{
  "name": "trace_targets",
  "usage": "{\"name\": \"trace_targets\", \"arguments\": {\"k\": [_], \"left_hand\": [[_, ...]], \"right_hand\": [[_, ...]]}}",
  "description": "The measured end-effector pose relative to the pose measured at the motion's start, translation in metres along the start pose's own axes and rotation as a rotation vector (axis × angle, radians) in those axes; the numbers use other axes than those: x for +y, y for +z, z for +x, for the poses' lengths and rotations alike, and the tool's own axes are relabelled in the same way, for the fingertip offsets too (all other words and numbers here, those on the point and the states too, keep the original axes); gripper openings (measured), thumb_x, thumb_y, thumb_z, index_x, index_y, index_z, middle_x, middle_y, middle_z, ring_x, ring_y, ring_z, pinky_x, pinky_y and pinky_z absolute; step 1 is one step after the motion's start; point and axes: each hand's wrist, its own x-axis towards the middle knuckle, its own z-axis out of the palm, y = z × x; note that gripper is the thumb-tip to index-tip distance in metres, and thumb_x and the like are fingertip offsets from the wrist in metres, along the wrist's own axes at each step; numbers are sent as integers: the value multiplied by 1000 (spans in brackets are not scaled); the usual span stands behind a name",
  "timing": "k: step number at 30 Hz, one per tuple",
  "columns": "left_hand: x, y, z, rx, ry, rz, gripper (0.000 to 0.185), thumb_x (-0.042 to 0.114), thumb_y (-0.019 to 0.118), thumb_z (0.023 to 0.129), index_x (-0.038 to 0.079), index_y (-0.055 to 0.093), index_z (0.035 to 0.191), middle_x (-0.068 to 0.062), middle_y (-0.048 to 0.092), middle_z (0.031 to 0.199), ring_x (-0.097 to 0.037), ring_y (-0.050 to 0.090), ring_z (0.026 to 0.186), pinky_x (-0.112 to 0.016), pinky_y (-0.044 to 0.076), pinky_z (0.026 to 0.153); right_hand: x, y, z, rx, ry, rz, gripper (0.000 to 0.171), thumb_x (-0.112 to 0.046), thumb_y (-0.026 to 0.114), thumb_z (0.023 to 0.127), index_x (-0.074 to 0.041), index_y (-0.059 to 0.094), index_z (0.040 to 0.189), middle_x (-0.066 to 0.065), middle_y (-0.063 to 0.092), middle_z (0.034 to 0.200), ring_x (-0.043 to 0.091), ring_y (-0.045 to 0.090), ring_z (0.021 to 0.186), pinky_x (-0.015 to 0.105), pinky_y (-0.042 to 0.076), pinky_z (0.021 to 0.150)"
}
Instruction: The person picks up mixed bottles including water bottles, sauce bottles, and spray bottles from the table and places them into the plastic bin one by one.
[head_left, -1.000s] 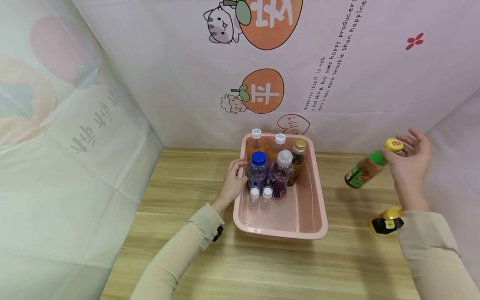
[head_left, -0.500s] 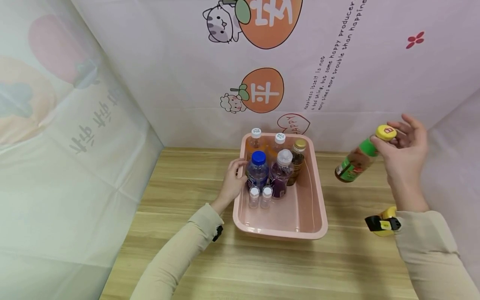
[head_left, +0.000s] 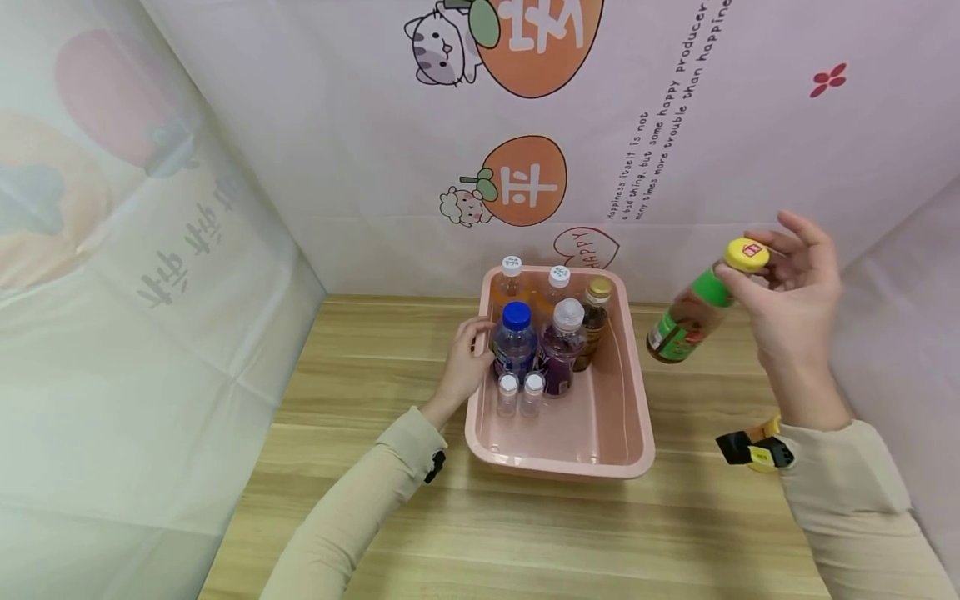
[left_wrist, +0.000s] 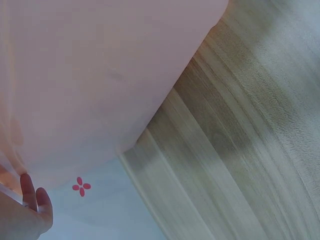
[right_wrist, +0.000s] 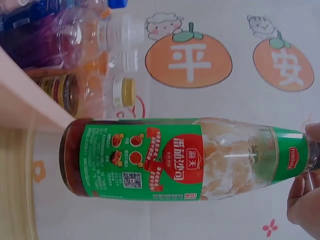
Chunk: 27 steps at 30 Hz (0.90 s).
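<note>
My right hand [head_left: 802, 308] holds a glass ketchup bottle [head_left: 684, 321] by its neck, just under the yellow cap. The bottle hangs tilted in the air, its base toward the pink plastic basin [head_left: 562, 465]. In the right wrist view its green label and red sauce low inside show clearly. At the basin's left side, my left hand [head_left: 465, 367] grips the rim with bent fingers. Inside stand a blue-capped bottle [head_left: 515, 342], a purple drink bottle [head_left: 558, 358], a gold-capped dark bottle [head_left: 592, 325] and two small white-capped vials [head_left: 507, 396].
Two clear bottles with white caps [head_left: 512, 267] stand at the basin's back. A yellow object [head_left: 767, 428] on the wooden table [head_left: 360, 375] is mostly hidden behind the right wrist's black camera. A printed cloth wall [head_left: 360, 192] rises behind the table.
My right hand has carried the ketchup bottle left and slightly up, nearer the basin's right rim. The left hand and the things in the basin have stayed in place.
</note>
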Motion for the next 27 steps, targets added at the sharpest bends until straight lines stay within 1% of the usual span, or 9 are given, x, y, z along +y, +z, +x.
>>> {"name": "trace_targets", "arguments": {"k": [4,7,14,20,24,27], "left_hand": [[0,0,0,-1,2,4,43,-10,54,80,-1,57,122,-13,44,142,-31,39,136,-46,32,115],[1,-1,-1,-3,-1,2,43,-10,54,80,-1,57,122,-13,44,142,-31,39,136,-46,32,116],[2,-1,-1,-6,3,3,42,-10,53,81,-2,57,122,-13,44,143,-31,39,137,-46,32,115],[2,-1,-1,-4,8,5,42,-10,53,81,-2,57,121,-14,44,143,-32,39,136,-46,32,115],[2,-1,-1,-5,14,3,42,-11,53,80,-2,57,121,-14,44,142,-32,40,136,-46,32,115],[3,-2,-2,-5,17,4,42,-11,53,80,-3,57,121,-14,44,142,-32,40,136,-45,32,115]], "right_hand": [[-1,7,-4,-45,-10,12,64,26,61,69,-7,55,124,4,64,104,12,61,91,12,47,69],[-2,13,-9,-89,-1,7,65,25,61,70,-7,54,126,4,64,105,11,61,92,12,47,69],[0,23,-19,-188,27,-34,64,23,62,72,-8,53,128,2,64,106,10,61,94,14,46,75],[11,29,-25,-284,27,-119,63,18,64,75,-10,52,130,-5,65,106,5,61,94,12,46,78],[20,31,-29,-342,10,-235,63,15,65,77,-11,50,132,-13,64,107,-1,60,94,9,46,79],[27,32,-32,-361,7,-308,64,14,66,76,-12,50,133,-17,63,107,-3,60,93,8,46,81]]}}
